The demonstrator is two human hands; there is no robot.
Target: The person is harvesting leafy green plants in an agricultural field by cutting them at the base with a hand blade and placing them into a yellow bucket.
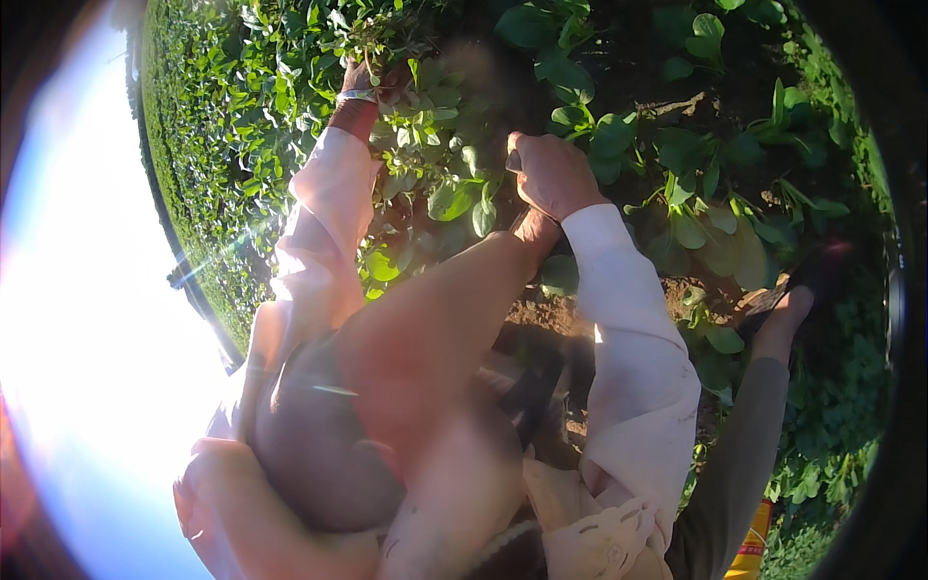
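Note:
My left hand (360,75), with a band at its wrist, reaches into leafy growth at the upper left. Thin weed stems (371,61) lie over its fingers, which are largely hidden, so its grasp is unclear. My right hand (557,172) is a fist near the centre, closed on a small dark object (514,161), perhaps a tool's handle; the rest of it is not discernible. Broad-leaved green plants (453,199) grow between the two hands, and more leafy plants (612,138) stand just right of the fist.
My bent leg (435,312) fills the lower middle, its foot on the ground below the right hand. My other foot (776,308) is among plants at the right. Brown soil (544,312) shows between them. A yellow and red container (752,544) stands at the lower right. Dense crop (210,167) extends leftward.

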